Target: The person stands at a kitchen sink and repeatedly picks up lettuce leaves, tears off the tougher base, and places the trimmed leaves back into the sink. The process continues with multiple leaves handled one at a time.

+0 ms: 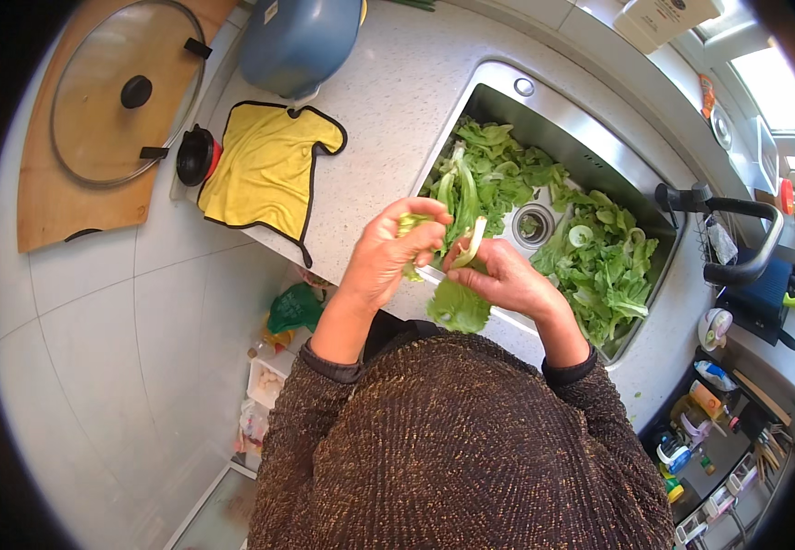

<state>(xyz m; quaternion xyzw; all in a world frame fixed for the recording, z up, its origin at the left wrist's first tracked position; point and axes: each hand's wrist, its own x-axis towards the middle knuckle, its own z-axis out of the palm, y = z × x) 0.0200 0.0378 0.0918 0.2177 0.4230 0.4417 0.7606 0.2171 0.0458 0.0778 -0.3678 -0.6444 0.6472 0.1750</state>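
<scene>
My left hand (394,244) is curled around a piece of green leaf (409,271), just in front of the near edge of the sink. Beside it, my right hand (501,271) grips a lettuce leaf (459,306) by its pale stalk; the stalk end points up and the leafy part hangs below the fingers. Beyond both hands, the stainless steel sink (617,148) holds many torn lettuce leaves (600,254) on both sides of its round drain (532,225). A whole-looking lettuce bunch (465,185) lies at the sink's left side.
Left of the sink, a yellow cloth (270,161) with black edging lies on the counter (384,103) near a blue pot (300,45). A glass lid (119,130) rests on a wooden board (33,206). A black faucet (745,206) stands at the right.
</scene>
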